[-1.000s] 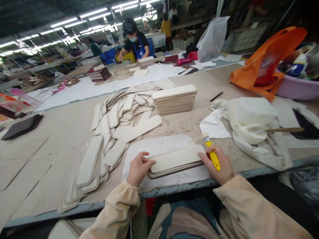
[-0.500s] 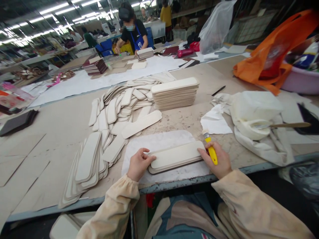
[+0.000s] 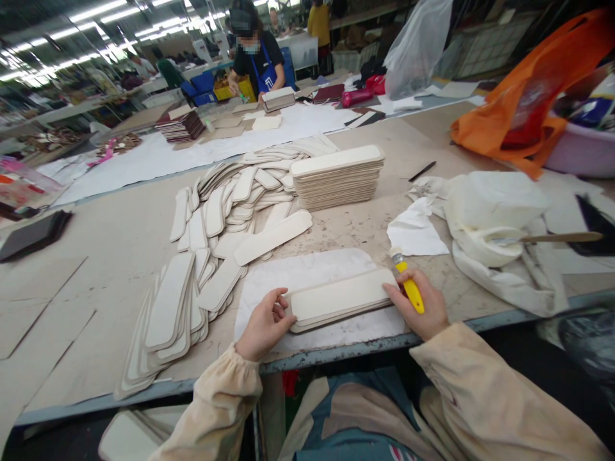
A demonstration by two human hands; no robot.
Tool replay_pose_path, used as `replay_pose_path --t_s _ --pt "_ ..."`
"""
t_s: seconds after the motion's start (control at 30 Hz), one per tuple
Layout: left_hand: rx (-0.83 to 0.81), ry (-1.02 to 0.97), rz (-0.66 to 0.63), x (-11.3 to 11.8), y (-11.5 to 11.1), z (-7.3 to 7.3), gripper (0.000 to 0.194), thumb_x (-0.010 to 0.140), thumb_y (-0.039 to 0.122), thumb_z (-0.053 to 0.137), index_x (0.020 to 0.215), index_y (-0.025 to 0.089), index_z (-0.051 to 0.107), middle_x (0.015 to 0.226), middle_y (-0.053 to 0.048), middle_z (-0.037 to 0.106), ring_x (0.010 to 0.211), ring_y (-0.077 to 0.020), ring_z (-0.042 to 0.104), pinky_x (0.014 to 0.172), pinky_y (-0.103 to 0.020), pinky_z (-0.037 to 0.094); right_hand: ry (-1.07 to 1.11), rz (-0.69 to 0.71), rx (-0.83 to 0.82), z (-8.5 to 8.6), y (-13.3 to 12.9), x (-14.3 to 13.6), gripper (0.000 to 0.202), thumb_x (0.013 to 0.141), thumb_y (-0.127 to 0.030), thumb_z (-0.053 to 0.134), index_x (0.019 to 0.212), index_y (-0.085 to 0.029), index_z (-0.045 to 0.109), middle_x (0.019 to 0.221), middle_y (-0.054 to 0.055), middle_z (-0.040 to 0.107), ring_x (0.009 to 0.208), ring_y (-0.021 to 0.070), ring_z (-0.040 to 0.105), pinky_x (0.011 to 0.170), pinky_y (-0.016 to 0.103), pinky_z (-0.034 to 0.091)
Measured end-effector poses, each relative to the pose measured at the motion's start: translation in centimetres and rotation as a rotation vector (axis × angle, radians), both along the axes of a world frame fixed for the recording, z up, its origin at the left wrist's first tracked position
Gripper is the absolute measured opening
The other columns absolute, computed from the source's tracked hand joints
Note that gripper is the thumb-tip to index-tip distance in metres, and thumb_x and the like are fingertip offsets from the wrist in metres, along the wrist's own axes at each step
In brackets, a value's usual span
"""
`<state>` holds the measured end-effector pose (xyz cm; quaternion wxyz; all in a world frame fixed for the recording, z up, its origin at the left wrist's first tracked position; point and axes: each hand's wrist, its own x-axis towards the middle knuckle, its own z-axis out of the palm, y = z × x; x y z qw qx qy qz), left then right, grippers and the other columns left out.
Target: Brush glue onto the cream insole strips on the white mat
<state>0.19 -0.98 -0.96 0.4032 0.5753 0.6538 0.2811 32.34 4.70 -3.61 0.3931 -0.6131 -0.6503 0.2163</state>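
In front of me a small stack of long cream panels (image 3: 343, 294) with rounded corners lies on a white sheet (image 3: 317, 266). My left hand (image 3: 266, 320) is at the stack's left end, thumb touching the near corner, other fingers loosely curled and apart from it. At the right end, my right hand (image 3: 423, 304) is closed around a paintbrush (image 3: 412, 288) with a yellow handle, its bristles pointing away from me. The right thumb presses on the panels' end. To the left, more cream panels (image 3: 168, 301) lie fanned out and overlapping in a loose heap.
A tall neat stack of panels (image 3: 339, 179) stands behind the sheet. On the right are a white container (image 3: 497, 198) with a wooden-handled tool, crumpled white cloth (image 3: 416, 227) and an orange bag (image 3: 509, 121). A dark pile (image 3: 33, 235) sits left. Across the table a co-worker (image 3: 259, 61) works.
My left hand has slid slightly left, its thumb moving off the panels' top to the corner. The stack's edges look more even. My right hand still has the brush.
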Motion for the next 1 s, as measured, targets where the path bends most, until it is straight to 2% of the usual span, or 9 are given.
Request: replay_pose_path --t_s 0.17,0.3,0.5,0.67,0.8,1.0 --pt "0.116 0.234 -0.082 0.3 -0.7 0.0 0.054 0.073 0.03 0.062 0.124 0.018 0.048 0.092 -0.002 0.049 0.068 -0.0114 0.05 0.065 -0.029 0.049 0.027 0.008 0.013 -0.1 0.1 0.1 0.026 0.076 -0.042 0.064 0.083 -0.023 0.048 0.063 -0.004 0.053 0.052 0.0128 0.051 0.051 0.023 0.04" --pt "0.184 0.337 -0.137 0.7 -1.0 0.3 0.054 0.076 0.035 0.06 0.127 0.019 0.049 0.092 -0.004 0.049 0.072 -0.0139 0.052 0.071 -0.033 0.051 0.039 -0.001 0.015 -0.5 0.1 0.2 0.027 0.076 -0.043 0.065 0.084 -0.023 0.049 0.065 -0.003 0.054 0.054 0.0136 0.052 0.052 0.025 0.042" --pt "0.297 0.473 -0.181 0.5 -1.5 -0.3 0.042 0.081 0.039 0.056 0.12 0.023 0.057 0.1 -0.007 0.05 0.075 -0.0149 0.056 0.074 -0.033 0.051 0.073 0.024 0.031 -0.7 0.0 0.1 0.022 0.08 -0.037 0.062 0.09 -0.024 0.047 0.069 -0.003 0.055 0.056 0.0141 0.054 0.057 0.026 0.045" --pt "0.404 0.533 -0.225 0.0 -1.5 -1.1 0.037 0.082 0.042 0.056 0.116 0.027 0.061 0.1 -0.006 0.052 0.08 -0.0155 0.058 0.073 -0.03 0.052 0.01 -0.007 0.051 -1.2 0.3 0.0 0.02 0.08 -0.035 0.061 0.09 -0.024 0.047 0.074 0.0 0.058 0.066 0.0176 0.057 0.063 0.029 0.046" --pt "0.439 0.558 -0.245 0.1 -1.6 -1.0 0.035 0.083 0.04 0.055 0.115 0.027 0.061 0.1 -0.005 0.051 0.08 -0.0143 0.059 0.072 -0.027 0.052 0.052 0.003 0.015 -1.2 0.4 0.0 0.019 0.08 -0.034 0.061 0.09 -0.024 0.048 0.075 0.0 0.058 0.066 0.0177 0.058 0.063 0.029 0.046" --pt "0.446 0.577 -0.254 0.4 -1.6 -0.9 0.035 0.084 0.04 0.053 0.116 0.026 0.06 0.098 -0.005 0.052 0.077 -0.0132 0.059 0.068 -0.024 0.052 0.084 -0.008 -0.011 -0.4 0.7 -0.1 0.018 0.079 -0.034 0.061 0.084 -0.024 0.047 0.075 0.0 0.057 0.068 0.018 0.058 0.064 0.029 0.046"
